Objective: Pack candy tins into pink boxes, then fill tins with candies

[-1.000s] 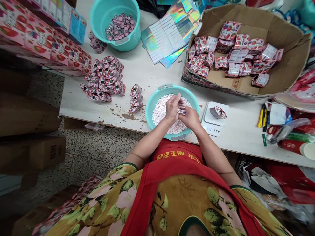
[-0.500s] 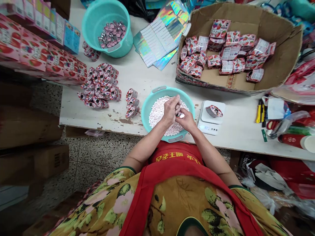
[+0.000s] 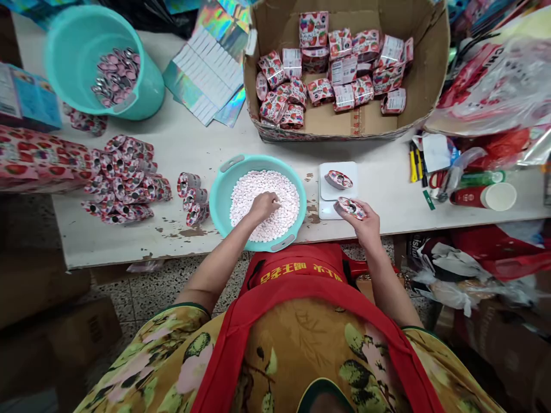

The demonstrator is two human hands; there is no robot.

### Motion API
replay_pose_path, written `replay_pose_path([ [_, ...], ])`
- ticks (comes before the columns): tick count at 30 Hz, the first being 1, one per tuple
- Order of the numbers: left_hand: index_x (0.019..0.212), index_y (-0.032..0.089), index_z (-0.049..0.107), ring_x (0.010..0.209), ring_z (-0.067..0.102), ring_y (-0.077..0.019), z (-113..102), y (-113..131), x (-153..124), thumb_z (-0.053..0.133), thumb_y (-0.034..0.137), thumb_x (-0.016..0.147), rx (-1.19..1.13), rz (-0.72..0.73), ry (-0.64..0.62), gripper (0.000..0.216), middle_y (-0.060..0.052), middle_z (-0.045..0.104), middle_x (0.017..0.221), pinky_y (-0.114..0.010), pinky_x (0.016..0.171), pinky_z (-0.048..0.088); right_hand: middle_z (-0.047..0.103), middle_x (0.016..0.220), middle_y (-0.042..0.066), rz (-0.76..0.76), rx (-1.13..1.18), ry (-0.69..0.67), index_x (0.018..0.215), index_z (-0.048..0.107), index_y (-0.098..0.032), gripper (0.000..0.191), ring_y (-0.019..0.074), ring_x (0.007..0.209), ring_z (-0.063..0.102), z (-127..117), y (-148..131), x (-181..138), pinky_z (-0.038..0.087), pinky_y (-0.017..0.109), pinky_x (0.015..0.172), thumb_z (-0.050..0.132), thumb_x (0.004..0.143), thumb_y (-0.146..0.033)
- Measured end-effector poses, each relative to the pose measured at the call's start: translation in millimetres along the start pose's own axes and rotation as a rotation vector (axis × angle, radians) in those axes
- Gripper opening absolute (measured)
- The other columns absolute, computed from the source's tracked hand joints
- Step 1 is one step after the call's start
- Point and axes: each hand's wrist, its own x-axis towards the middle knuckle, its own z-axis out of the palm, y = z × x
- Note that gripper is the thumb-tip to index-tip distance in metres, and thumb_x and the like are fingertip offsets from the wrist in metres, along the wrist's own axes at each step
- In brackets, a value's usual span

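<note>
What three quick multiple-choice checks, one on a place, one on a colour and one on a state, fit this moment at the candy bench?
1. Where is the left hand?
A. In the cardboard box
B. In the basin of white candies
C. On the scale

2. What colour is the basin?
A. Teal
B. Red
C. Yellow

3. What is the state of the right hand?
A. Empty and flat on the table
B. Holding a small strawberry-print tin
C. Gripping the yellow cutter

Answers:
1. B: its fingers rest on the white candies.
2. A: its rim and handles are teal, like the bucket at the back.
3. B: the fingers close round the small strawberry-print tin beside the scale, which bears another tin.
</note>
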Motion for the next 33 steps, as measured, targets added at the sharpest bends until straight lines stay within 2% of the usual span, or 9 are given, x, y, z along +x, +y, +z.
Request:
replay_pose_path([
  [3, 0.08, 0.018, 0.066, 0.076, 0.062, -0.0209, -8, -8, -7, 0.068, 0.029, 0.071, -0.267, -0.066, 0.012, 0.015, -0.005, 0.068, 0.078, -0.031, 0.072, 0.045, 0.077, 0.109, 0.008, 0.032, 0.017, 0.093, 0.111, 0.073, -0.017, 0.063, 0.0247, 0.103, 0.071, -18, 8, 0, 0.055, 0.043, 0.101, 0.092, 0.057, -0.044],
  [8, 0.091, 0.018, 0.063, 0.061, 0.053, -0.0103, -23, -26, -23, 0.078, 0.036, 0.062, -1.053, -0.266, 0.0, 0.037, 0.0, 0.064, 0.075, -0.022, 0.056, 0.04, 0.077, 0.109, 0.009, 0.067, 0.061, 0.145, 0.11, 0.073, -0.016, 0.065, 0.025, 0.102, 0.071, -26, 12, -1, 0.056, 0.043, 0.1, 0.092, 0.055, -0.044],
  [11, 0.09, 0.017, 0.064, 0.059, 0.052, -0.0077, -24, -23, -25, 0.075, 0.033, 0.068, -1.199, -0.311, 0.019, 0.029, 0.0, 0.063, 0.076, -0.02, 0.054, 0.04, 0.077, 0.11, 0.009, 0.086, 0.088, 0.144, 0.11, 0.073, -0.016, 0.065, 0.025, 0.102, 0.072, -28, 12, 1, 0.056, 0.043, 0.101, 0.092, 0.055, -0.045],
  [17, 0.084, 0.015, 0.065, 0.056, 0.052, -0.0067, -33, 3, -14, 0.072, 0.022, 0.071, -1.084, -0.374, 0.077, 0.017, -0.001, 0.06, 0.071, -0.019, 0.05, 0.038, 0.077, 0.109, 0.009, 0.097, 0.096, 0.185, 0.11, 0.073, -0.016, 0.067, 0.0255, 0.101, 0.072, -36, 19, 6, 0.056, 0.044, 0.101, 0.092, 0.053, -0.045],
  [22, 0.08, 0.016, 0.062, 0.049, 0.045, -0.0048, -39, 47, 1, 0.078, 0.029, 0.071, -1.11, -0.2, 0.032, 0.023, 0.002, 0.057, 0.066, -0.018, 0.045, 0.027, 0.077, 0.108, 0.01, 0.108, 0.112, 0.247, 0.11, 0.073, -0.015, 0.068, 0.0259, 0.101, 0.072, -47, 25, 8, 0.056, 0.043, 0.099, 0.092, 0.051, -0.044],
  [25, 0.08, 0.015, 0.064, 0.05, 0.047, -0.0067, -25, 94, 20, 0.076, 0.025, 0.07, -0.963, -0.066, -0.066, 0.019, 0.002, 0.056, 0.062, -0.019, 0.048, 0.031, 0.077, 0.107, 0.01, 0.112, 0.123, 0.271, 0.11, 0.073, -0.015, 0.068, 0.0253, 0.099, 0.072, -53, 28, 8, 0.056, 0.043, 0.099, 0.092, 0.051, -0.045],
  [28, 0.078, 0.016, 0.064, 0.054, 0.049, -0.0103, 0, 144, 44, 0.07, 0.022, 0.074, -0.697, 0.11, -0.208, 0.009, 0.002, 0.059, 0.064, -0.022, 0.054, 0.035, 0.077, 0.107, 0.01, 0.108, 0.136, 0.282, 0.109, 0.073, -0.015, 0.066, 0.0253, 0.099, 0.072, -57, 33, 7, 0.056, 0.043, 0.1, 0.092, 0.053, -0.044],
  [31, 0.074, 0.018, 0.064, 0.066, 0.054, -0.0154, 24, 181, 65, 0.071, 0.021, 0.078, -0.335, 0.277, -0.171, 0.008, -0.001, 0.062, 0.07, -0.025, 0.062, 0.036, 0.077, 0.108, 0.009, 0.115, 0.146, 0.285, 0.11, 0.073, -0.016, 0.066, 0.0254, 0.1, 0.072, -62, 38, 6, 0.056, 0.044, 0.1, 0.092, 0.053, -0.043],
  [33, 0.075, 0.019, 0.065, 0.074, 0.057, -0.0196, 35, 194, 75, 0.074, 0.024, 0.078, -0.114, 0.305, -0.123, 0.011, -0.003, 0.064, 0.074, -0.027, 0.066, 0.035, 0.077, 0.109, 0.01, 0.126, 0.158, 0.295, 0.111, 0.073, -0.016, 0.067, 0.0253, 0.099, 0.072, -65, 40, 5, 0.056, 0.045, 0.1, 0.092, 0.053, -0.043],
])
